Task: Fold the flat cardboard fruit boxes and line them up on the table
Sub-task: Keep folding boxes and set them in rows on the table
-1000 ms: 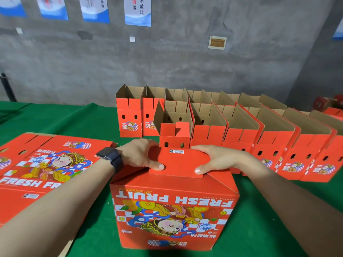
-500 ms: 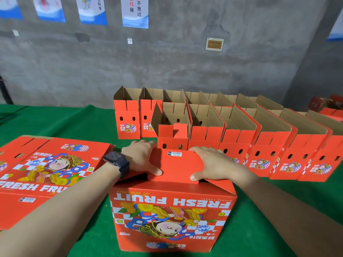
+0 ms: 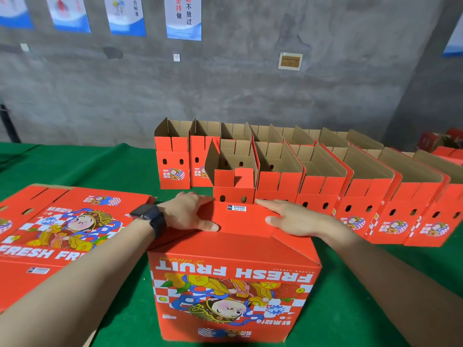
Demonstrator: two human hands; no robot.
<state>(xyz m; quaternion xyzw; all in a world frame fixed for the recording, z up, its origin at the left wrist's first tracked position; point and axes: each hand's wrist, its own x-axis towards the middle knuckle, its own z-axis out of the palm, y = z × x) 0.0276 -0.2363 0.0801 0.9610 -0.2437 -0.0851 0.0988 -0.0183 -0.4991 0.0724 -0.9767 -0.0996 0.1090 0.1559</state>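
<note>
A red fruit box stands upside down in front of me on the green table, its "FRESH FRUIT" print inverted. Both my hands lie flat on its upper flap. My left hand, with a dark watch on the wrist, presses the flap's left side, thumb on top. My right hand presses the right side with straight fingers. A stack of flat red boxes lies at the left. Several folded open boxes stand in rows behind.
A grey concrete wall with posters rises behind the table. More red cartons sit at the far right. Bare green cloth shows at the back left and to the right of the box.
Both hands have flattened and slid a little further across the flap, pushing it down closer to level. The box itself stays in place.
</note>
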